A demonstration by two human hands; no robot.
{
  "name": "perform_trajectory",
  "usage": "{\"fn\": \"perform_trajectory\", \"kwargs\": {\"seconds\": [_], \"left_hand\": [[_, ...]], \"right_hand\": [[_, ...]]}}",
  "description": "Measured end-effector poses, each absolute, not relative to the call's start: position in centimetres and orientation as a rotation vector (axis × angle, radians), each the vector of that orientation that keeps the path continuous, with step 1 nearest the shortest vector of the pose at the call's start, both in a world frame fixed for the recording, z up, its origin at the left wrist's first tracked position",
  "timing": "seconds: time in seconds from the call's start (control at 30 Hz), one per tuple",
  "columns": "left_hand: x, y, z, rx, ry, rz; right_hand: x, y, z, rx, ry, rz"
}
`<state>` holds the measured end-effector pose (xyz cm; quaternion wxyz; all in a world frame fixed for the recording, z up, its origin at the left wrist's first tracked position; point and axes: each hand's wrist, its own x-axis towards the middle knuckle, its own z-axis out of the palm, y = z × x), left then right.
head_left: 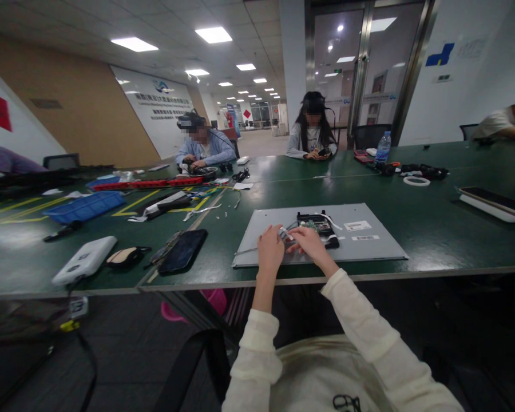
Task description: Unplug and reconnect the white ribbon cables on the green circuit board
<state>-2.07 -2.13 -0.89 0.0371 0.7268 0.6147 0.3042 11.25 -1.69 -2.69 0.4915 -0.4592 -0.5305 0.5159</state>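
A flat grey panel point(274, 220) lies on the table in front of me, with labels on its right half. On it sits a black frame point(331, 239) that holds a green circuit board point(311, 225). My left hand point(271, 247) is over the panel's left part, fingers closed around a thin grey cable point(246, 250) that trails out to the left. A small silvery-white piece point(285, 233) shows between the two hands, seemingly the cable's end. My right hand point(309, 243) pinches at that piece, its palm in front of the black frame. The fingertips are partly hidden.
To the left lie a black phone point(182, 250), a white box-shaped device point(84, 260), a small beige-and-black item point(125, 257) and a blue tray point(86, 206). Two people sit across the table. A water bottle point(383, 147) and a white-edged device point(495, 205) are at the right.
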Motion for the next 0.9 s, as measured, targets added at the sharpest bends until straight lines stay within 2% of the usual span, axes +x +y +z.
{"fn": "perform_trajectory", "kwargs": {"seconds": [0.47,0.9], "left_hand": [[-0.9,-3.4,0.1,2.274,2.036,0.646],[-0.1,-3.3,0.1,2.217,2.132,0.572]], "right_hand": [[10.9,-2.5,-1.6,-1.287,-1.450,1.130],[10.6,-4.8,-0.9,-1.422,-1.690,0.652]]}}
